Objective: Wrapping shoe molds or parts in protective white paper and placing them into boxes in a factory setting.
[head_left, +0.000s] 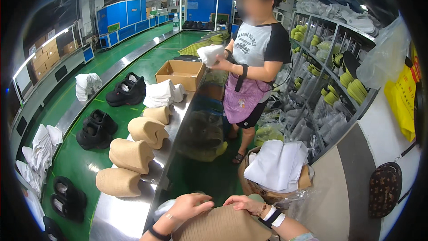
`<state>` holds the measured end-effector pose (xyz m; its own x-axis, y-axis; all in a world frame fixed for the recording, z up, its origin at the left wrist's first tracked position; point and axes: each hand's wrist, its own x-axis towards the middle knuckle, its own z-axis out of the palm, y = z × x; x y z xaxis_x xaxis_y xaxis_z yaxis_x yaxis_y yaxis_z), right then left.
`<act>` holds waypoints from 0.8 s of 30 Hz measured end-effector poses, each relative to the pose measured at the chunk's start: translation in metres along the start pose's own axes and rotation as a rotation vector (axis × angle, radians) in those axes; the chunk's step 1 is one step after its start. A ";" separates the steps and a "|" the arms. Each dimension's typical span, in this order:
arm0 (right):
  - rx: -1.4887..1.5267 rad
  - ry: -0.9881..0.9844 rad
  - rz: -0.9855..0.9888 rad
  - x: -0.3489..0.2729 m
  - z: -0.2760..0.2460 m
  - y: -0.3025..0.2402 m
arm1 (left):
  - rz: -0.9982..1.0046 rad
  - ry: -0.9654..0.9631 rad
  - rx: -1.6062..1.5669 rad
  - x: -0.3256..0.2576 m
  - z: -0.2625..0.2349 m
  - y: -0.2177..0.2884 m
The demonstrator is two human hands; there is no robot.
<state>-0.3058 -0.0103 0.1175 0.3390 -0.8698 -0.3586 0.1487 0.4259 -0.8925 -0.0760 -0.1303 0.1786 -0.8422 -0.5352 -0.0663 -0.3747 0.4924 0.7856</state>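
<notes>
In front of me is a stack of thin tan ribbed paper or cardboard pieces point(218, 224), their edges packed closely together. My left hand point(192, 206) rests at the stack's upper left corner, its bent fingers curving over the edge. The fingers of my right hand point(248, 204) are hooked on the top edge of the same stack. Left of my hands, rounded tan inserts point(131, 155) stand in a row along the metal edge of the line. A white bundle point(161, 93) lies just beyond them.
Several black shoes point(94, 129) sit on the green conveyor point(111, 111). Across from me, a co-worker point(258, 49) holds a white wrapped item point(210, 55) by an open carton point(180, 73). White sheets point(278, 163) fill a container at my right, before a loaded rack point(325, 76).
</notes>
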 end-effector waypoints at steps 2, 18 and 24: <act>-0.059 0.004 -0.001 -0.003 -0.002 -0.001 | -0.027 -0.258 -0.053 0.025 0.025 -0.021; -0.367 0.313 -0.307 -0.026 0.014 0.021 | -0.131 -0.631 -0.608 0.041 0.060 -0.053; -0.472 0.277 -0.192 -0.029 0.019 0.023 | 0.056 -0.492 -0.364 0.034 0.060 -0.045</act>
<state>-0.2943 0.0295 0.1123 0.0819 -0.9804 -0.1794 -0.2682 0.1517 -0.9513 -0.1117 -0.1294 0.1043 -0.9695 -0.0925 -0.2269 -0.2412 0.1979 0.9501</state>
